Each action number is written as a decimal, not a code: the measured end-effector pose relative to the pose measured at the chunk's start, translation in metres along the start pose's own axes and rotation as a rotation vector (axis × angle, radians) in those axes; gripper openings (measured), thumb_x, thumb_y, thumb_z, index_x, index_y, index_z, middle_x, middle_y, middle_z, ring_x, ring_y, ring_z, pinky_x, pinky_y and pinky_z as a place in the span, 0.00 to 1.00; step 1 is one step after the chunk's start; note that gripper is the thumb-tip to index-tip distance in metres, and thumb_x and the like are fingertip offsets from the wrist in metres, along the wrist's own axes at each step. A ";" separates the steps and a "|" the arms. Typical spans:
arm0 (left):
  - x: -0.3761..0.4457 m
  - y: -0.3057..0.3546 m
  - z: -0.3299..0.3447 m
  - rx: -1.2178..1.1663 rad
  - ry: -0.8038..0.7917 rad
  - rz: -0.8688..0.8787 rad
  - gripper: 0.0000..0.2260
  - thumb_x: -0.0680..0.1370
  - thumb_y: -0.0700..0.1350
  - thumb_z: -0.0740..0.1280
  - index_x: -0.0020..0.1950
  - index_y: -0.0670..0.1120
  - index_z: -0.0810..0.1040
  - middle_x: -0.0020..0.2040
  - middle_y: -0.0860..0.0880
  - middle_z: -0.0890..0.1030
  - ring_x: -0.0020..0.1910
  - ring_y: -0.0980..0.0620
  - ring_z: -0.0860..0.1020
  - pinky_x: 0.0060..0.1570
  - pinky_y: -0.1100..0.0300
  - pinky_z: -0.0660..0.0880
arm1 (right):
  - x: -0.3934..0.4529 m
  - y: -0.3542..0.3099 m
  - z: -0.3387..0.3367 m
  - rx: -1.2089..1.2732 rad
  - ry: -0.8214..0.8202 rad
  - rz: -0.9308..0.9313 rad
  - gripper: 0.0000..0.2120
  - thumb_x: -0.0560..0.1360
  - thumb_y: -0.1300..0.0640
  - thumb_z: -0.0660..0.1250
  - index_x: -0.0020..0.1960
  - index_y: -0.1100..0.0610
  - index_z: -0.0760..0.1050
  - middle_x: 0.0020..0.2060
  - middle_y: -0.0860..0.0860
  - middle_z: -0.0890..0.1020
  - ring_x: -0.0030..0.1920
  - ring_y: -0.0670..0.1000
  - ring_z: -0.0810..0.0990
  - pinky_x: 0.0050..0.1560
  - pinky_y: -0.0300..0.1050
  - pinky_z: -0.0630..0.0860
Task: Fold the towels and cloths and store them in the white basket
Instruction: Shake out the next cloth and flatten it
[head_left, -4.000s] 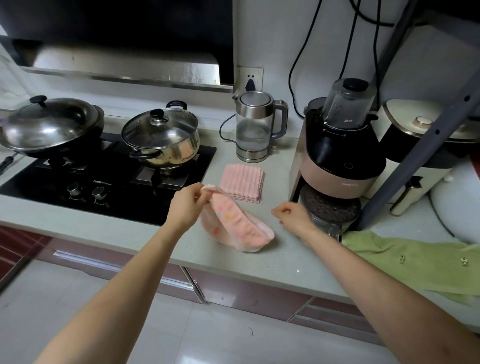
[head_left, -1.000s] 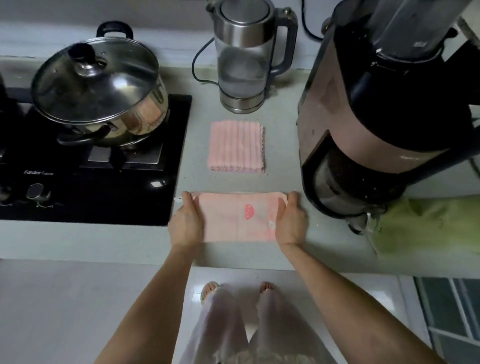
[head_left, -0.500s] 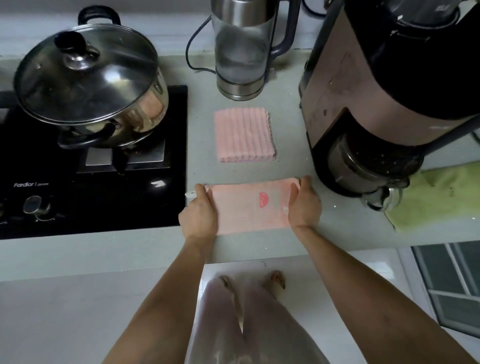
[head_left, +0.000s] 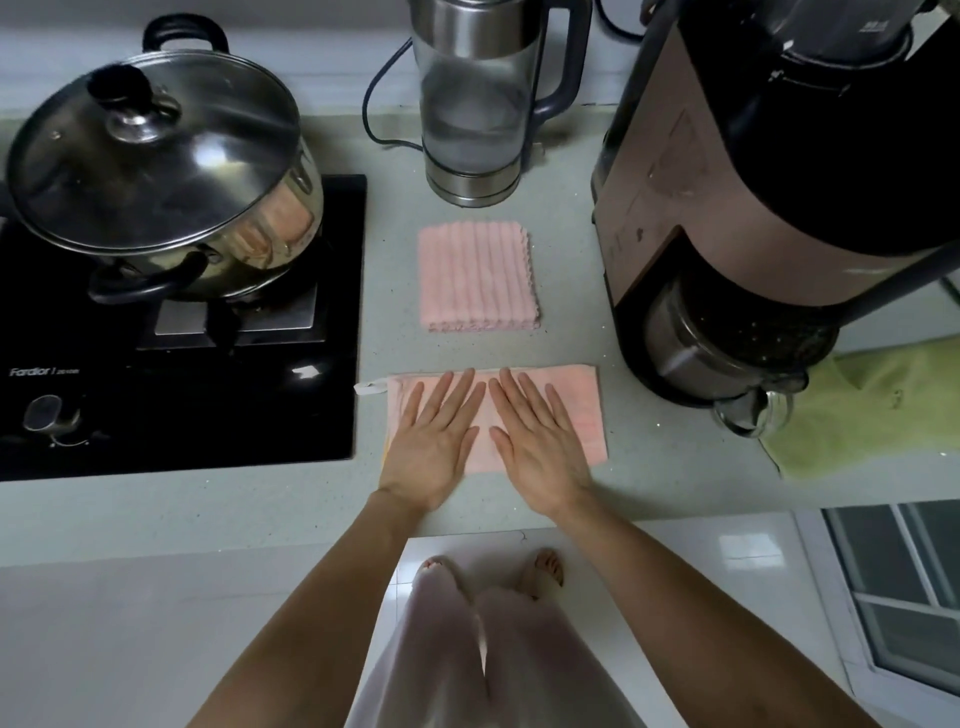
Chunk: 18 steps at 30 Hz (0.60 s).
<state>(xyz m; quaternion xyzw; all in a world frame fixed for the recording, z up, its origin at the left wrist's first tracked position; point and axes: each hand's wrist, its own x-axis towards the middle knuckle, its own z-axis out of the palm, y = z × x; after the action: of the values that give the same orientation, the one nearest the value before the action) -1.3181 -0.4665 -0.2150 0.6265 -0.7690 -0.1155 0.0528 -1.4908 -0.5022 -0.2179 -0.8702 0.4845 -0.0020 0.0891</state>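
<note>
The kitchen is dim and greyish. Soft daylight glints off the pot lid (head_left: 150, 150) and the glossy hob (head_left: 306, 371). Shadows stay faint. Wide-angle bending curves the bench (head_left: 234, 504) edge, and corners look slightly soft.

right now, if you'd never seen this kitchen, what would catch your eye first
First, the two hands, left hand and right hand, pressed flat side by side on a pink towel at the counter's front edge. Just behind it lies a folded pink ribbed cloth, with a glass kettle beyond. A lidded steel pot sits on the black hob at left.
</note>
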 end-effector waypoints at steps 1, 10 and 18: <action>0.003 0.000 0.001 0.009 -0.023 -0.027 0.25 0.83 0.54 0.41 0.78 0.48 0.52 0.79 0.50 0.50 0.78 0.49 0.46 0.74 0.47 0.42 | 0.004 0.005 -0.001 -0.002 -0.016 -0.003 0.30 0.81 0.44 0.33 0.77 0.55 0.53 0.77 0.51 0.53 0.77 0.50 0.50 0.74 0.53 0.48; 0.011 0.005 -0.003 0.088 -0.152 -0.131 0.30 0.76 0.61 0.30 0.77 0.53 0.35 0.77 0.53 0.34 0.74 0.50 0.31 0.72 0.45 0.31 | 0.003 0.041 -0.012 0.017 -0.022 0.325 0.32 0.77 0.41 0.32 0.77 0.55 0.37 0.77 0.50 0.41 0.77 0.49 0.39 0.76 0.52 0.38; 0.034 0.013 -0.029 0.037 -0.435 -0.191 0.33 0.76 0.69 0.47 0.75 0.61 0.33 0.75 0.51 0.30 0.73 0.41 0.29 0.68 0.37 0.32 | 0.007 0.040 -0.039 0.528 0.109 0.845 0.32 0.70 0.53 0.74 0.66 0.68 0.66 0.61 0.62 0.76 0.60 0.60 0.76 0.58 0.50 0.73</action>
<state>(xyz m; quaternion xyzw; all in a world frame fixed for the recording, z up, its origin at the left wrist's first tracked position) -1.3312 -0.5001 -0.1861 0.6577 -0.7014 -0.2381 -0.1369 -1.5240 -0.5348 -0.1867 -0.5443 0.7815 -0.1338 0.2739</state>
